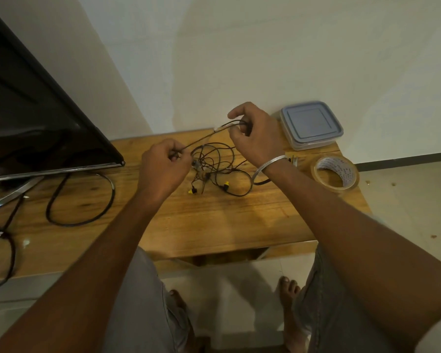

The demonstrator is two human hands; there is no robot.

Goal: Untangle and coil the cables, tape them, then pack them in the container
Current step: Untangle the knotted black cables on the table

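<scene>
A thin dark cable (pixel 201 140) runs taut between my two hands above a wooden table (pixel 189 220). My left hand (pixel 163 166) pinches its lower end. My right hand (pixel 255 133) grips its upper end, where the cable loops back beside a small white plug. Below them lies a tangle of thin black cables (pixel 217 169) with yellow-tipped connectors. A roll of clear brown tape (pixel 335 174) lies to the right. A lidded grey plastic container (pixel 311 124) stands at the table's far right corner.
A black television (pixel 36 123) on a metal stand fills the left of the table. A thick black power cord (pixel 82 200) loops beside it. The table's right edge drops to a tiled floor. My bare feet show under the front edge.
</scene>
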